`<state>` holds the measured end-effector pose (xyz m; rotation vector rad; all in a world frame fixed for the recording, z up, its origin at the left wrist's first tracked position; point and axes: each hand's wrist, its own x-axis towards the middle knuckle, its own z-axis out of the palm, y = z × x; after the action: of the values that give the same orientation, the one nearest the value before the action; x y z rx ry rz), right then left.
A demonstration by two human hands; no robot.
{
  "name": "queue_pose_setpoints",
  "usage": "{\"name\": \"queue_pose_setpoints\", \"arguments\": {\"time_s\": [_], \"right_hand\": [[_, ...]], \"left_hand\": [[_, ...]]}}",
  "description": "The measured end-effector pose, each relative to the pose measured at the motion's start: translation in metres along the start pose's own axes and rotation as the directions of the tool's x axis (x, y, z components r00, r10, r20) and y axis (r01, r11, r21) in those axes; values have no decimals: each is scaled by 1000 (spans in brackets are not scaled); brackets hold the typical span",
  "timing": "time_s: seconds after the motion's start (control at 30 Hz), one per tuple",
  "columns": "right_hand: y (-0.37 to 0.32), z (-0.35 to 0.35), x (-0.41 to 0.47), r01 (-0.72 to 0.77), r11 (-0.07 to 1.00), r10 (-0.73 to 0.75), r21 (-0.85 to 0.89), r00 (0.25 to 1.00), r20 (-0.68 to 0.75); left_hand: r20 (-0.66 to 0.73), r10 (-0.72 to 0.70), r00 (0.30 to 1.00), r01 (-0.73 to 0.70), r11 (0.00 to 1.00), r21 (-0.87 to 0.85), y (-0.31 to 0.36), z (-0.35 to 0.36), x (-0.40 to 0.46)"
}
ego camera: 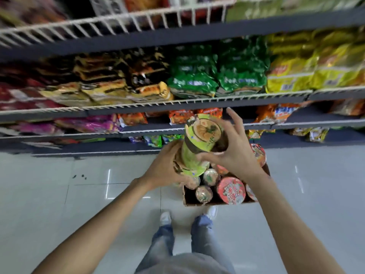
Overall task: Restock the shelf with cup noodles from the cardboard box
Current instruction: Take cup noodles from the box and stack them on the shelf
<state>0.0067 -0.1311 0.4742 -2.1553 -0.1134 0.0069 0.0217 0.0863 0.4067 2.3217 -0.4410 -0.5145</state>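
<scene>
— Shelving (177, 105) beyond both hands, bare floor (59, 194) to their left?
— Yes. Cardboard box (197, 203) sits just below them, cups inside. Left hand (166, 171) cradles the stacked green cup noodles (197, 147); right hand (233, 149) grips their side, fingers spread.

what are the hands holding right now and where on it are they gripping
A stack of green cup noodles, above the cardboard box. The left hand grips its lower end, the right hand its upper side.
</scene>
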Motion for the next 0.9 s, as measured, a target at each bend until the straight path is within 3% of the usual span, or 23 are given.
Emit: {"name": "queue_pose_setpoints", "arguments": {"time_s": [0.1, 0.17, 0.3, 0.63, 0.77, 0.9], "right_hand": [[-41, 6, 11, -63, 946, 34, 318, 995, 96], [-67, 24, 14, -99, 900, 44, 424, 989, 138], [-119, 90, 12, -82, 914, 18, 397, 987, 162], [-279, 286, 25, 40, 909, -72, 414, 995, 62], [-357, 342, 41, 68, 880, -97, 470, 995, 38], [-444, 361, 74, 177, 850, -182, 496, 983, -40]], "left_hand": [[-138, -25, 990, 7, 992, -127, -3, -46, -31], [-256, -18, 967, -14, 992, -123, -5, -73, -54], [-428, -20, 904, -40, 991, -131, -26, -118, -99], [-505, -139, 852, 50, 981, -185, -154, -259, -235], [-531, -105, 841, 25, 987, -156, -186, -342, -289], [-631, 2, 775, -54, 997, -62, -182, -433, -315]]}}
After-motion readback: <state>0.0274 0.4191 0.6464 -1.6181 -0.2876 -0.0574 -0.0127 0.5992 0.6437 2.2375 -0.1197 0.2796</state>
